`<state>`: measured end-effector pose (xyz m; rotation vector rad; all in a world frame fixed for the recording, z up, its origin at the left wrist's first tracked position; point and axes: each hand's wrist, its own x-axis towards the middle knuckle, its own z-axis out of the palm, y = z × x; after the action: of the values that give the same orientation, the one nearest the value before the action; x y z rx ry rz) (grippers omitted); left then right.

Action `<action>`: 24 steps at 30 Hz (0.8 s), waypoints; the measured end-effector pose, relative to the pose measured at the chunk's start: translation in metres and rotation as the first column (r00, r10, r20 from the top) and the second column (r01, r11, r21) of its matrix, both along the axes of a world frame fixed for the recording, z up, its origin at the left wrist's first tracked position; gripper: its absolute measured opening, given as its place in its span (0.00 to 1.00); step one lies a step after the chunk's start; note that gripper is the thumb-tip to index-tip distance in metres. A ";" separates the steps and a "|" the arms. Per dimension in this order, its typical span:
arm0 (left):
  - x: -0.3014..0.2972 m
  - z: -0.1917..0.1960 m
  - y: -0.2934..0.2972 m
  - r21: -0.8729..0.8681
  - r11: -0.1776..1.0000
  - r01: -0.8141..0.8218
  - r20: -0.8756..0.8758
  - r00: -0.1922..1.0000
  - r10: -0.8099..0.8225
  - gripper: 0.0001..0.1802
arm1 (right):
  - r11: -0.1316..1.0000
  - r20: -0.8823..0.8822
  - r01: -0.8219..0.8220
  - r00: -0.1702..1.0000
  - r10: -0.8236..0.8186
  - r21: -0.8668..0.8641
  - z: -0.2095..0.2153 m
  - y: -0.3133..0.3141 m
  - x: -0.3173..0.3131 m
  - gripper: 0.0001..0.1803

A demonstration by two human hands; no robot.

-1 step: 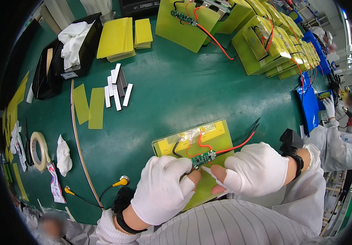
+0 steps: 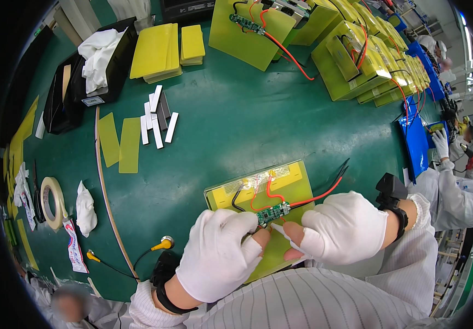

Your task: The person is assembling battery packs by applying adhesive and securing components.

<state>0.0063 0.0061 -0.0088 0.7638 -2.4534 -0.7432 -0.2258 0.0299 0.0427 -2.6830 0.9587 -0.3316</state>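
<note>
A yellow-green battery pack point(image 2: 294, 189) lies on the green table in front of me, with clear film along its far side. Across its middle sits a small green circuit board point(image 2: 273, 214), joined to red and black wires point(image 2: 327, 192). My left hand point(image 2: 220, 252), in a white glove with the thumb tip bare, is closed at the board's left end. White-gloved too, with bare fingertips, my right hand point(image 2: 346, 227) is closed just right of the board. A thin white piece shows by its fingertips, too small to name. Both hands hide part of the pack's near half.
More wired battery packs point(image 2: 351, 60) stand at the far right, beside blue bins point(image 2: 414, 142). White and grey strips point(image 2: 157, 118), yellow sheets point(image 2: 157, 49) and black trays point(image 2: 118, 71) are at the far left. Tape point(image 2: 54, 203) and a yellow-clipped cord point(image 2: 162, 244) lie left. Co-workers sit nearby.
</note>
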 end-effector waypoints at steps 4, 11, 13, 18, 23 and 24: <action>0.000 0.000 0.001 -0.024 1.000 -0.009 -0.012 1.000 0.009 0.09 | 1.000 -0.014 0.001 1.000 -0.001 -0.009 0.000 0.001 0.001 0.41; 0.000 0.001 0.000 -0.018 1.000 -0.004 -0.016 1.000 0.003 0.09 | 1.000 -0.013 -0.004 1.000 0.003 -0.003 0.000 0.001 0.001 0.40; 0.000 0.000 0.000 -0.019 1.000 -0.005 -0.013 1.000 0.005 0.09 | 1.000 -0.014 -0.003 1.000 0.003 -0.001 0.000 0.001 0.001 0.40; 0.000 0.000 0.000 -0.021 1.000 -0.007 -0.003 1.000 0.007 0.09 | 1.000 -0.017 -0.004 1.000 0.004 -0.004 -0.001 0.001 0.000 0.40; 0.000 0.001 0.000 -0.018 1.000 -0.003 -0.001 1.000 0.003 0.10 | 1.000 -0.005 -0.001 1.000 0.001 -0.008 -0.001 0.002 0.000 0.40; 0.000 0.001 0.000 -0.018 1.000 -0.003 -0.002 1.000 0.003 0.10 | 1.000 -0.005 -0.001 1.000 0.001 -0.008 -0.002 0.002 0.000 0.40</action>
<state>0.0065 0.0062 -0.0080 0.7601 -2.4536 -0.7197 -0.2257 0.0316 0.0411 -2.6928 0.9594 -0.3292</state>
